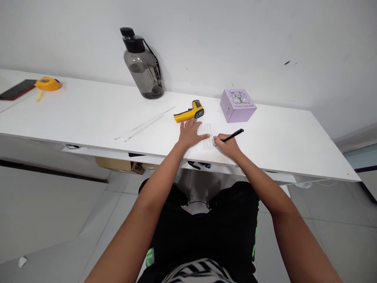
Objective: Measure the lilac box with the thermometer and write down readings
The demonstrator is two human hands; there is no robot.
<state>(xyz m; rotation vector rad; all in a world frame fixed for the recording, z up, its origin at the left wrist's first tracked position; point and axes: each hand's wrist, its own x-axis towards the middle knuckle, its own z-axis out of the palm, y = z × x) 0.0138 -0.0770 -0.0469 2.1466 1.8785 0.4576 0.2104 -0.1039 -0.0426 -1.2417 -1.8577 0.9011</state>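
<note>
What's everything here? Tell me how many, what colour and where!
Table: 1, white, middle
Wall: 1, whitish, behind table
Floor: 1, grey, below
Bottle: 1, grey-black, by wall
Thermometer gun: 1, yellow-black, right of bottle
Box: 1, light purple, right of thermometer gun
Tape measure: 1, orange, table's left part
Slab: 1, dark, beside tape measure
Streaks: a few, grey, below bottle
Carton: at least 1, brown, under table
Shelf bits: several, dark, under tabletop
Scrap: 1, white, floor, lower left
Paper: 1, white with writing, below thermometer gun
Pen: 1, black, in right grip
Trousers: 1, black, below
Top: 1, striped, bottom edge
Arms: 2, bare, lower half
Left grip: 1, bare, spread over paper
Right grip: 1, bare, around pen
</note>
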